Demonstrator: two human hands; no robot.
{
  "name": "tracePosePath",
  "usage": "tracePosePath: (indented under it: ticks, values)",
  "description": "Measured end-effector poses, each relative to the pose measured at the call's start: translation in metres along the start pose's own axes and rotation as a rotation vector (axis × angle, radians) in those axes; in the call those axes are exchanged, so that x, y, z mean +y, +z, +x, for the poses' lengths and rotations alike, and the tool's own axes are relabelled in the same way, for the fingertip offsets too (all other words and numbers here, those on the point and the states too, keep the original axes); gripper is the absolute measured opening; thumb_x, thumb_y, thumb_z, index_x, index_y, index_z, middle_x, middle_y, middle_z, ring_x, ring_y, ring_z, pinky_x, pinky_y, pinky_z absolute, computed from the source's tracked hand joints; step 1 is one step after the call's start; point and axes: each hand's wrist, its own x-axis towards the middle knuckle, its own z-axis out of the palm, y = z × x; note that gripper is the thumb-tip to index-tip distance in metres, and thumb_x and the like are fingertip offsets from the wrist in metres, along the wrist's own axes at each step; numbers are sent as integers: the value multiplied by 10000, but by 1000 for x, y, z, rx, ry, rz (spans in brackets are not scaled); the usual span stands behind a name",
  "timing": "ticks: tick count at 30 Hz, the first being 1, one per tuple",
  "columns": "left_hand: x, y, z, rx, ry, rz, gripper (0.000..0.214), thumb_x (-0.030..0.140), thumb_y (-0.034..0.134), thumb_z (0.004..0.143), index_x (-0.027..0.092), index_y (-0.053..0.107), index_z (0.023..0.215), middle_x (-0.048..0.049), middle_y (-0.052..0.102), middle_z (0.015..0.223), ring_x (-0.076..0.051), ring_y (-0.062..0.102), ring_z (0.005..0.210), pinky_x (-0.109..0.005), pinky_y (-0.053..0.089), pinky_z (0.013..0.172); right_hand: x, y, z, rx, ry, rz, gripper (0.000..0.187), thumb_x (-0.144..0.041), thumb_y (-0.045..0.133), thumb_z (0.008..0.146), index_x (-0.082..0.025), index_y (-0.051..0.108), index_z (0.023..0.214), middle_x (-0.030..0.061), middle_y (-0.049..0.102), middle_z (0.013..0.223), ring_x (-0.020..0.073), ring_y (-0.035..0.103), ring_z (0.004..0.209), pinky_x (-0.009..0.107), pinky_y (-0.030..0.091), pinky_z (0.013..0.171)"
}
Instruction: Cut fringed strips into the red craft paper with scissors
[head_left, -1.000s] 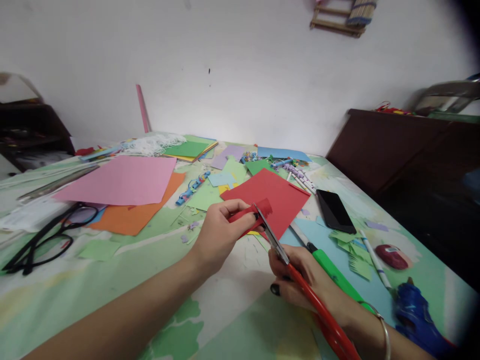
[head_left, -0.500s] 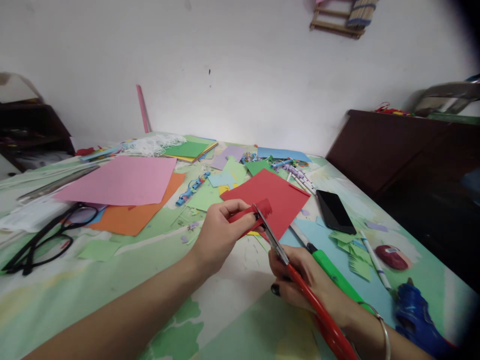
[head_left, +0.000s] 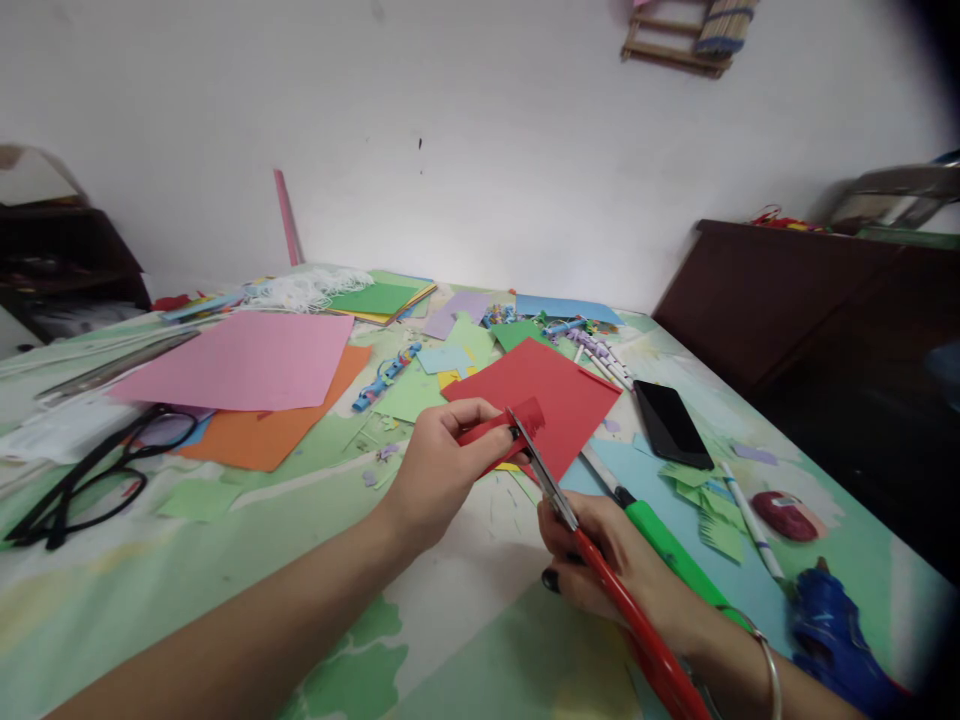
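The small red paper strip [head_left: 531,412] is held above the middle of the counter [head_left: 465,610], overlapping the view of a larger red sheet [head_left: 574,395]; its free end appears frayed or fringed. The left hand [head_left: 435,470] has its fingers closed, pinching the strip between thumb and fingertips. The right hand [head_left: 641,560] has its fingers closed around the scissors [head_left: 611,580], whose blades meet the strip right beside the left thumb; the blade gap cannot be determined. Caution: the thumb could be nicked if the blades drift toward it. A cut carried too far could sever the strip, and a loose pinch could let it bend or slip. The red sheet, close behind the tips, could be caught if the scissors are lowered. Toward the counter's right edge, a green-handled tool [head_left: 671,550] lies just beside the right hand and would obstruct lateral movement. Farther toward that edge are a phone [head_left: 671,425], green paper scraps [head_left: 720,530] and a blue glue gun [head_left: 836,620]. Toward the left edge lie black-framed glasses [head_left: 97,490], a pink sheet [head_left: 240,360] and an orange sheet [head_left: 262,440].
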Motion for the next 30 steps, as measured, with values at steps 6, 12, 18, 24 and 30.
tracePosePath:
  ticks: [6,12,18,24,30]
  values:
    - [0,0,0,-1,-1,-13,87,157,666,726,155,646,641,16,619,624,-109,627,633,-217,503,644,2,0,-1,-5,5,34,238,-96,511,597,-220,313,645,-85,282,569,84,217,498,218,177,434]
    - [1,1,0,-7,-9,-19,95,150,658,736,150,642,642,12,620,627,-107,626,636,-214,505,652,2,1,-2,-4,6,46,244,-98,513,601,-222,306,641,-89,271,561,84,219,492,222,171,437]
    - [1,1,0,-18,-10,-47,75,155,669,738,142,646,669,3,630,651,-118,637,650,-225,515,664,1,0,0,9,15,43,248,-91,519,611,-221,310,642,-89,276,564,85,217,497,215,179,438]
    - [3,2,-1,-8,-31,-90,99,200,684,747,126,649,690,-14,644,681,-146,660,668,-267,542,703,2,-2,-2,7,-11,23,266,-68,527,638,-218,307,649,-87,284,575,88,222,515,217,190,447]
    - [4,2,-2,-6,-32,-114,94,173,666,747,123,637,673,-20,647,693,-160,670,680,-282,552,713,0,-1,-1,16,-24,25,276,-90,548,648,-218,304,642,-83,283,579,90,229,521,219,196,449]
